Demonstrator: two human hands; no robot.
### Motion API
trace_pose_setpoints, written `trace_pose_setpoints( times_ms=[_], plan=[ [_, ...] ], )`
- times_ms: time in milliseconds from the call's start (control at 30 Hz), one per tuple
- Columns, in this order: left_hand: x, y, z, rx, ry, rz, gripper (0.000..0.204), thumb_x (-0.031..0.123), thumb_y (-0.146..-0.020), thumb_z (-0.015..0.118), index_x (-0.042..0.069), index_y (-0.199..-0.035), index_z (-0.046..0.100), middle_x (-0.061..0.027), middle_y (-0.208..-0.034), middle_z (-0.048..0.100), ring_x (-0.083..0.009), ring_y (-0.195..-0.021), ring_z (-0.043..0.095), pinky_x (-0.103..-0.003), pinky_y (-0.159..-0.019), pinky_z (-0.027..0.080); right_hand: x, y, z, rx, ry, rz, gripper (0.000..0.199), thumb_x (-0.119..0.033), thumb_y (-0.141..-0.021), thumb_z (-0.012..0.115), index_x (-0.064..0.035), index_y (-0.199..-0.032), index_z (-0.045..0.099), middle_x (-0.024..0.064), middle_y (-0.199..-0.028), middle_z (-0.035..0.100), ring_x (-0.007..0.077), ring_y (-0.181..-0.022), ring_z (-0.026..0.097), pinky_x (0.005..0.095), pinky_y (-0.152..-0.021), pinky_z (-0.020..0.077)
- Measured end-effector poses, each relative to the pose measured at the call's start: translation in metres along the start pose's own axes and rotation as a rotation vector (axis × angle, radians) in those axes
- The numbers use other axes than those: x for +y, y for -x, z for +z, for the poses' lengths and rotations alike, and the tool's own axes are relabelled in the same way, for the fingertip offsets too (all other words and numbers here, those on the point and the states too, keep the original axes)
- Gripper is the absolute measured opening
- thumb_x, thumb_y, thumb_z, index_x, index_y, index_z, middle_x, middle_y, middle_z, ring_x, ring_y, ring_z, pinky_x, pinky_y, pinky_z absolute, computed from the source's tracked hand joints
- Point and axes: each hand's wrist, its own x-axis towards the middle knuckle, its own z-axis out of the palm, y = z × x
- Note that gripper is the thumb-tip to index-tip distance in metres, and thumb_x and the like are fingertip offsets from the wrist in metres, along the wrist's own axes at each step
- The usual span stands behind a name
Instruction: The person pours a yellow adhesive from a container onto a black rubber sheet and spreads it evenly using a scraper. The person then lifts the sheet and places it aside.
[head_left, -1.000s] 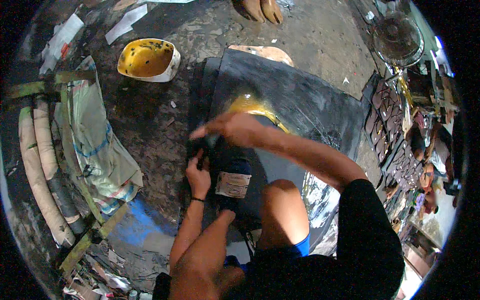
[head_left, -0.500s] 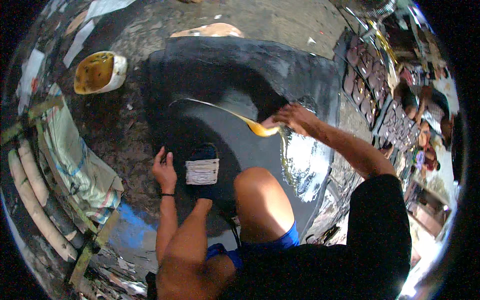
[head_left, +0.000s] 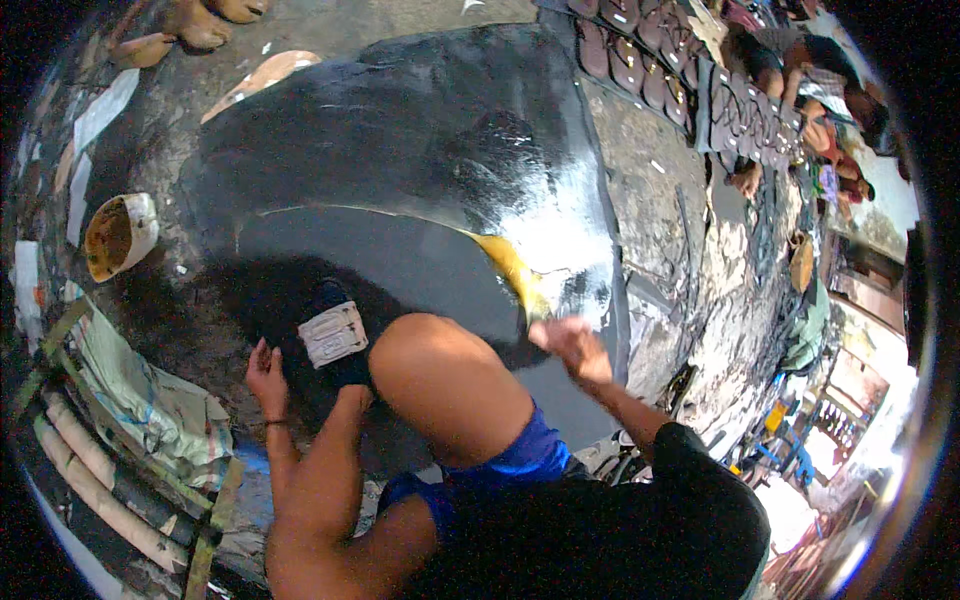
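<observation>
A large black sheet (head_left: pixel 360 100) is spread on the ground before me. Yellow, glossy glue (head_left: pixel 512 268) lies on it in a thick streak, with a thin curved line trailing left. At the streak's near end is my right hand (head_left: pixel 572 350), smeared by motion and closed on a small flat spreader (head_left: pixel 540 334), mostly hidden by the fingers. A wet patch (head_left: pixel 560 235) shines beside the glue. My left hand (head_left: pixel 266 378) hangs beside my foot, fingers apart, holding nothing. My foot wears a black slipper with a wide pale strap (head_left: pixel 333 335) and rests on the sheet.
A white tub (head_left: pixel 146 222) with yellow-brown residue stands at the left. Near it are a pale woven sack (head_left: pixel 150 390) and wooden poles (head_left: pixel 110 500). Rows of dark sandals (head_left: pixel 640 60) lie at the far right, with other people (head_left: pixel 800 70) beyond.
My right hand has swept toward me, drawing the glue streak nearer on the right. The view has shifted, so the sheet, tub and my left hand appear farther left.
</observation>
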Motion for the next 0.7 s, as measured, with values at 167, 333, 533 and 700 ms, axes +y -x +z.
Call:
trace_pose_setpoints(
  times_ms=[167, 333, 533, 700],
  plan=[
    [0.017, 0.047, -0.007, 0.054, -0.17, 0.036, 0.038, 0.01, -0.089, 0.07, 0.0, -0.124, 0.06, -0.0097, -0.106, 0.066, -0.0169, -0.095, 0.062, -0.032, -0.086, 0.05, -0.029, -0.003, -0.069, -0.21, -0.432, 0.537, 0.024, -0.015, -0.087, 0.063, -0.0057, -0.108, 0.067, 0.0195, -0.104, 0.066, 0.0369, -0.094, 0.065, 0.0459, -0.08, 0.0537],
    [0.034, 0.02, 0.0, -0.01, -0.289, 0.092, 0.031, 0.011, -0.084, 0.075, 0.002, -0.108, 0.057, -0.0085, -0.095, 0.064, -0.0175, -0.088, 0.061, -0.033, -0.08, 0.05, 0.005, -0.117, -0.037, 0.031, -0.331, 0.832, 0.033, -0.022, -0.089, 0.063, 0.0014, -0.11, 0.067, 0.0243, -0.097, 0.068, 0.0371, -0.087, 0.068, 0.0431, -0.078, 0.0535],
    [0.013, 0.022, -0.012, -0.03, -0.084, 0.088, 0.03, 0.011, -0.084, 0.076, 0.002, -0.104, 0.056, -0.0056, -0.087, 0.063, -0.015, -0.075, 0.058, -0.031, -0.072, 0.05, -0.083, -0.231, -0.01, 0.142, -0.379, 0.644, 0.031, -0.027, -0.088, 0.06, -0.0001, -0.102, 0.067, 0.0268, -0.081, 0.066, 0.0447, -0.078, 0.065, 0.0501, -0.072, 0.0515],
    [0.009, 0.029, 0.005, -0.022, -0.018, 0.056, 0.03, 0.012, -0.085, 0.075, 0.001, -0.107, 0.058, -0.007, -0.088, 0.064, -0.0153, -0.076, 0.061, -0.031, -0.071, 0.051, -0.115, -0.338, -0.008, 0.124, -0.393, 0.471, 0.036, -0.029, -0.085, 0.064, -0.0071, -0.114, 0.063, 0.0221, -0.092, 0.065, 0.0435, -0.085, 0.064, 0.054, -0.075, 0.0528]
  ],
)
